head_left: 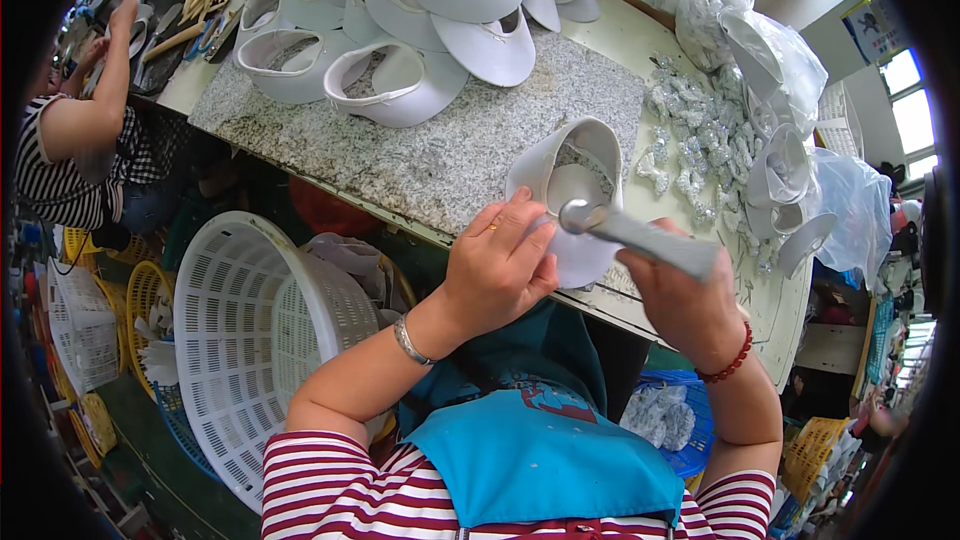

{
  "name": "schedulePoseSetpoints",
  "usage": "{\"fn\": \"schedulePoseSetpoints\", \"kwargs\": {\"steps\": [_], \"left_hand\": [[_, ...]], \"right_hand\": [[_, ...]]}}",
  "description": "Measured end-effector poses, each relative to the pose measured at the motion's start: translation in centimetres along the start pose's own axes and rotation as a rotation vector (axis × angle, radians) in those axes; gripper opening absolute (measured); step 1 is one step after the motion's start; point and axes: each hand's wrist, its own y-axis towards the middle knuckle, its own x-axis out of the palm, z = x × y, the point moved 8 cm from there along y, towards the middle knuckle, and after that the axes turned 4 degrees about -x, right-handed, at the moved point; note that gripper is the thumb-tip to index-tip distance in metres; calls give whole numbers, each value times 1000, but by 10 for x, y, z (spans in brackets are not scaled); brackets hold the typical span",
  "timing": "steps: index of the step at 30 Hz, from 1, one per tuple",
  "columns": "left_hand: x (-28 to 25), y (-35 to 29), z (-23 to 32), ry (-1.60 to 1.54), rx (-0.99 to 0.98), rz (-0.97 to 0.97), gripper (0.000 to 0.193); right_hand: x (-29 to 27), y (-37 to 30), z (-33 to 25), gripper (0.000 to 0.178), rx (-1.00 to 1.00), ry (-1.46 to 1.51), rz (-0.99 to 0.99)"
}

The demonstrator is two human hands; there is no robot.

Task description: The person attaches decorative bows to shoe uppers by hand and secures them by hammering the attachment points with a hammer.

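A pale grey sun visor (585, 255) stands at the front edge of the stone slab (440, 165), its band loop turned away from me. My left hand (503, 260) is closed at its left side, thumb and fingers pinched by the join of band and brim. My right hand (690, 295) grips a hammer (655, 240) by its grey handle. The hammer's round shiny metal head is over the visor, close to my left fingertips; whether it touches cannot be made out. Several more grey visors (395, 90) lie piled at the back of the slab.
Silvery sparkling bow-like pieces (700, 155) are spread on the table's right, beside clear plastic bags (790, 50) and loose visors. A big white basket (245, 340) stands at my left, a blue basket (690, 440) low at right. Another person (75, 150) works at far left.
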Motion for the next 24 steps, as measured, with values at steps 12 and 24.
{"fn": "schedulePoseSetpoints", "kwargs": {"steps": [12, 24], "left_hand": [[-2, 9, -5, -34, 0, -4, 29], [15, 29, 3, 122, 12, -302, 51]], "right_hand": [[32, -20, 22, 21, 127, 18, -56], [21, -50, 36, 14, 262, 26, -86]]}}
